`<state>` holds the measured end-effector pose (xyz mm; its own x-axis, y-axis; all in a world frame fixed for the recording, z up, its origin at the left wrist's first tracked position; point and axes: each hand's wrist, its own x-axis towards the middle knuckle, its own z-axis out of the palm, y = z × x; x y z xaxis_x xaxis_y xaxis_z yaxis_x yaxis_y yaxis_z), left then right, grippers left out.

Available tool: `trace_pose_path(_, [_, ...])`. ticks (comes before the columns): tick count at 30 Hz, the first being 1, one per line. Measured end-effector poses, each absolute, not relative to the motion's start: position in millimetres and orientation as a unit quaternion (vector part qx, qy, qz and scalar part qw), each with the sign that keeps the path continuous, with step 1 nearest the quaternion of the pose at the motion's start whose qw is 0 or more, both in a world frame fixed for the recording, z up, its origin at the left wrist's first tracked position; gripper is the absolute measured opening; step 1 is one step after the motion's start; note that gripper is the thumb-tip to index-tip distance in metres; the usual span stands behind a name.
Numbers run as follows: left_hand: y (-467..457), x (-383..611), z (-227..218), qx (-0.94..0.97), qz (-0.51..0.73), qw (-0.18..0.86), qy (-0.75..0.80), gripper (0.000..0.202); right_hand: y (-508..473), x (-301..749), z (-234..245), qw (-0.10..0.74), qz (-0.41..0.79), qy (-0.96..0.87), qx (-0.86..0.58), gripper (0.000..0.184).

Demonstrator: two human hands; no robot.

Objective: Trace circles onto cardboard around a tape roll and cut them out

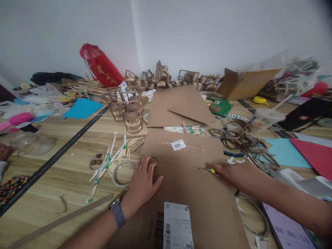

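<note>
A flattened brown cardboard box [197, 193] lies on the wooden floor in front of me, with a white shipping label [178, 225] near its front edge and a small "4002" sticker [178, 145] further back. My left hand [143, 181] rests flat on the cardboard's left part with fingers stretched out, a watch on its wrist. My right hand [233, 174] is closed on a thin tool with a yellow-green tip [212, 171], whose point touches the cardboard at a flap edge.
Tape rolls [123, 173] and wooden chopsticks [109, 162] lie left of the box. Cut cardboard rings [241, 138] and coloured paper sheets [306, 154] lie right. Wooden baskets [129, 114], a red bag [102, 67] and an open carton [246, 84] stand further back.
</note>
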<state>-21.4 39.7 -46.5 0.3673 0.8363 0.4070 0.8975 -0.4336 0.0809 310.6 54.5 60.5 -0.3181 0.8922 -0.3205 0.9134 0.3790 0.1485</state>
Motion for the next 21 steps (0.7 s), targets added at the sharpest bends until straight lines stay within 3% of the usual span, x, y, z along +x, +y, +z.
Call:
trace_pose_path(7, [40,-22,-46,-0.826,-0.198,0.086,-0.52,0.036,50,329,48,0.214,-0.015,0.823,0.525,0.063])
trace_pose_path(21, [40,-24,-52,-0.834,-0.205,0.095,-0.504,0.039,54,335,104,0.232,0.014,0.806,0.544,0.021])
